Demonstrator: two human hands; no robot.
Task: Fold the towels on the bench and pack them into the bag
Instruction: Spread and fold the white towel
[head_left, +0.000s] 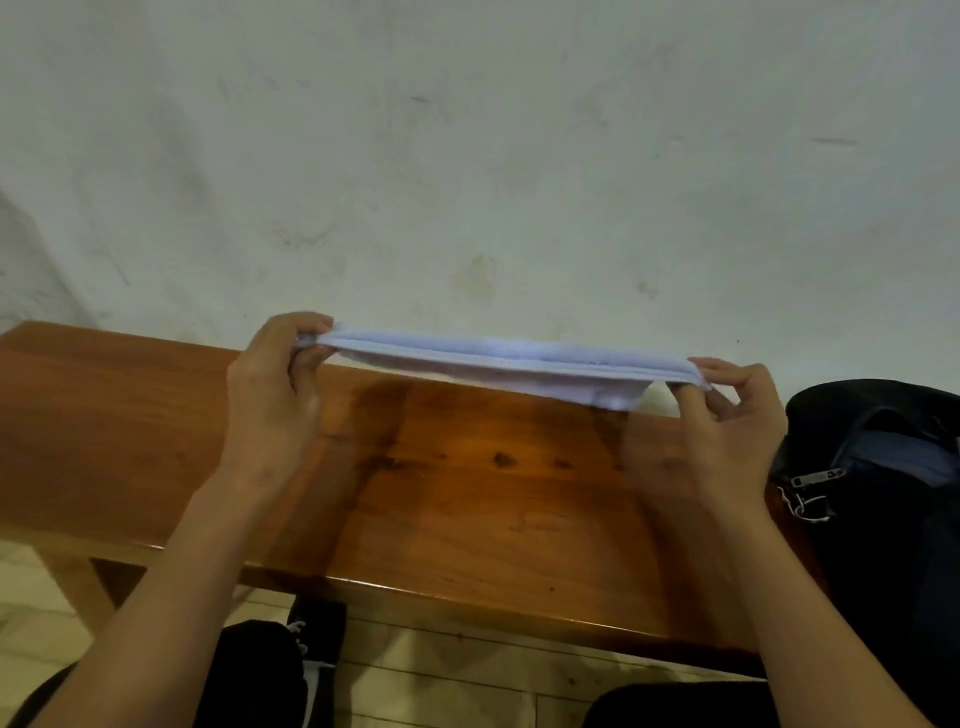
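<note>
— Head view first: what are your hands doing?
— Your left hand (275, 384) pinches one end of the folded white towel (498, 358) left of centre, and your right hand (727, 415) pinches the other end right of centre. You hold it stretched flat between them, in the air above the far edge of the wooden tabletop (467, 493).
— And the bag?
— Your dark bag (883, 467) sits at the right edge of the frame, on the tabletop's right end, unzipped, with its zipper pull (815, 478) facing your right wrist. Behind everything stands a stained pale wall (467, 156).
</note>
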